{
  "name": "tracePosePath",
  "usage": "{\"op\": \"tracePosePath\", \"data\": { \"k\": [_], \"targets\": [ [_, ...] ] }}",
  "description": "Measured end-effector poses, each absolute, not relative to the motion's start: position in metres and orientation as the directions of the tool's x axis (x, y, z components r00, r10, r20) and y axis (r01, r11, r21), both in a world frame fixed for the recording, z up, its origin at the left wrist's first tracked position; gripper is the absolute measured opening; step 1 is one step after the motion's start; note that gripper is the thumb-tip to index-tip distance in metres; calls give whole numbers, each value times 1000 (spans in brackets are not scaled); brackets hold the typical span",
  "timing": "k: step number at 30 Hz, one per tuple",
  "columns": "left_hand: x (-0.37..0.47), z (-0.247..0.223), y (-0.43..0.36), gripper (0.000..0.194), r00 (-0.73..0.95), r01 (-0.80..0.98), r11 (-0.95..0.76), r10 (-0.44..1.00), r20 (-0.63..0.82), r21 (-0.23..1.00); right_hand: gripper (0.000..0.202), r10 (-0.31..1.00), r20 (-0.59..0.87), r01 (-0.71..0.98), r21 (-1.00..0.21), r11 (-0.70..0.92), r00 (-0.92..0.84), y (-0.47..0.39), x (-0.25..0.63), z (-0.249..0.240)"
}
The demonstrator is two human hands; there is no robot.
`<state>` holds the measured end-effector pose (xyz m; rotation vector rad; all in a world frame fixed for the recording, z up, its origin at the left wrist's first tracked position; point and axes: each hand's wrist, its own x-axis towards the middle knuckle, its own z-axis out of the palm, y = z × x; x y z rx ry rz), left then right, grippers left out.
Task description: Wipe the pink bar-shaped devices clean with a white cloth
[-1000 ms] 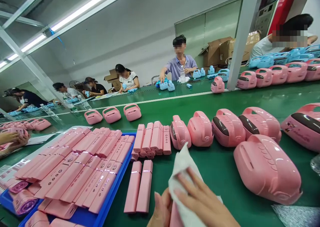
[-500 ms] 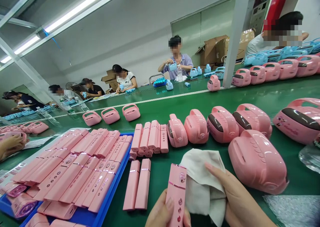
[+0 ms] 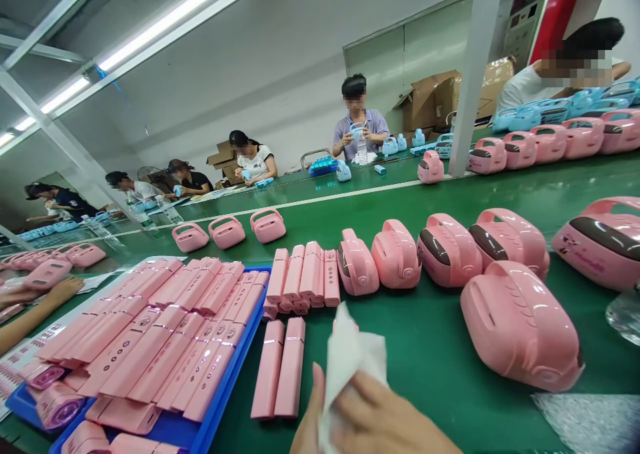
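Note:
At the bottom centre, my right hand (image 3: 387, 417) is closed on a white cloth (image 3: 357, 357), pressing it over a pink stick-shaped case. Only a bit of the case's top shows behind the cloth. My left hand (image 3: 307, 417) wraps round the same case from the left, partly covered by the cloth. Two pink cases (image 3: 280, 367) lie side by side just left of my hands. Farther left, a blue tray (image 3: 227, 381) holds several stacked pink cases (image 3: 150, 341). Behind my hands is a small pile of similar cases (image 3: 303, 274).
Several pink handled units (image 3: 447, 251) stand on the green table (image 3: 415, 334) ahead and to the right. Bubble wrap (image 3: 590, 421) lies at the lower right. A neighbour's arm (image 3: 35, 317) reaches in at the left. Across the table, people handle blue units beside a white post (image 3: 470, 87).
My right hand has moved left with the cloth, which now covers the pink case. The neighbour's hands at the left have shifted, with a pink unit raised there.

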<state>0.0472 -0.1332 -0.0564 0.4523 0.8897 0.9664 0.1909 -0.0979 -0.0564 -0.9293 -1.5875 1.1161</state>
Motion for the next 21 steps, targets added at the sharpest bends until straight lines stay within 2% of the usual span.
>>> {"op": "tracePosePath", "data": {
  "k": [3,10,15,19,21],
  "targets": [
    [44,-44,-129,61,322,-523,531,847,-422,667,35,937,272,33,-958,286,-218,-98,188,-52],
    [46,-28,-128,31,539,-604,613,785,-307,509,46,968,215,-64,-976,208,-128,-118,202,-40],
    [53,-32,-130,28,461,-587,578,814,-352,567,53,997,13,-291,-957,-10,-78,-130,205,-37],
    [57,-33,-130,42,396,-580,600,798,-454,550,53,974,-110,-491,-849,-196,-198,-140,201,-40],
    [60,-32,-131,50,354,-564,609,789,-502,558,53,961,-132,-523,-817,-245,-243,-144,201,-38]
  ]
}}
